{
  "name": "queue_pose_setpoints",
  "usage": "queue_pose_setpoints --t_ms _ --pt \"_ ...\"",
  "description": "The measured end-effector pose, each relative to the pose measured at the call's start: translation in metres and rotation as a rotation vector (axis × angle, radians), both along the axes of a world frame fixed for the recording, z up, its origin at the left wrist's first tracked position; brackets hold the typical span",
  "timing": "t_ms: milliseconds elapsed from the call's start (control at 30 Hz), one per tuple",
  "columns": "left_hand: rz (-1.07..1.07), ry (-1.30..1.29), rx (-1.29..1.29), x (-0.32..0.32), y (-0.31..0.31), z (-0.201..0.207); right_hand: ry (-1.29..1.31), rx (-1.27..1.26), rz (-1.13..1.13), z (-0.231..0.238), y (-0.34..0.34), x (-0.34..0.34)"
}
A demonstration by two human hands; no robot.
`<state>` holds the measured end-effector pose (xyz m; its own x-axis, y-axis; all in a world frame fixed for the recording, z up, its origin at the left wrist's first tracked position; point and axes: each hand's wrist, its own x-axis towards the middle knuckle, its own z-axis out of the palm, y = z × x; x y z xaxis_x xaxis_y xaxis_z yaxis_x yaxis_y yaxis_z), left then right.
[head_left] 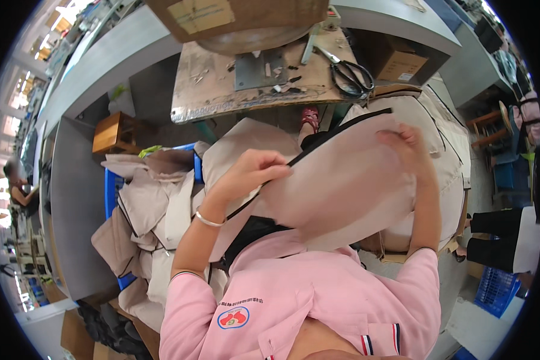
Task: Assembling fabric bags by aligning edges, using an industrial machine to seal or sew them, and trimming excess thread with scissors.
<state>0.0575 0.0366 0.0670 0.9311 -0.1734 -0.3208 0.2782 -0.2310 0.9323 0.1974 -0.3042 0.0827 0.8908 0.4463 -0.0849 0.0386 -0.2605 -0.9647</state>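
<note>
A beige fabric panel (pixel 348 186) with a black strip along its far edge is stretched in front of my body, its lower part blurred. My left hand (pixel 258 169) pinches the panel near the black strip, thumb and fingers closed. At the panel's far right corner, my right hand (pixel 405 145) grips the cloth with bent fingers, slightly blurred. To the left, a pile of similar beige pieces (pixel 147 207) fills a blue crate (pixel 111 195). Another stack of black-edged beige pieces (pixel 447 162) lies to the right, partly behind my right arm.
Ahead stands a worn wooden table (pixel 201 78) with black-handled scissors (pixel 351 78), a dark metal plate (pixel 261 69) and scraps. A cardboard box (pixel 252 18) is above its far side. A wooden stool (pixel 114 133) stands at left, and another person (pixel 498 240) at right.
</note>
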Motion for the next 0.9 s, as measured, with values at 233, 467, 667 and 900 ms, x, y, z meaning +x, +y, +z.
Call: queue_pose_setpoints --t_ms 233,467,667,900 --pt "-0.089 -0.079 0.03 -0.062 0.023 -0.041 -0.089 0.071 0.026 0.007 -0.006 0.018" --pt "0.031 -0.257 -0.048 -0.054 -0.004 -0.056 -0.083 0.112 -0.066 0.027 -0.012 0.023" --pt "0.099 -0.187 0.341 -0.042 -0.027 -0.049 0.375 0.103 -0.139 -0.016 -0.046 0.015" --pt "0.286 -0.534 0.33 0.005 -0.074 -0.048 0.549 -0.081 0.24 -0.117 -0.157 -0.08"
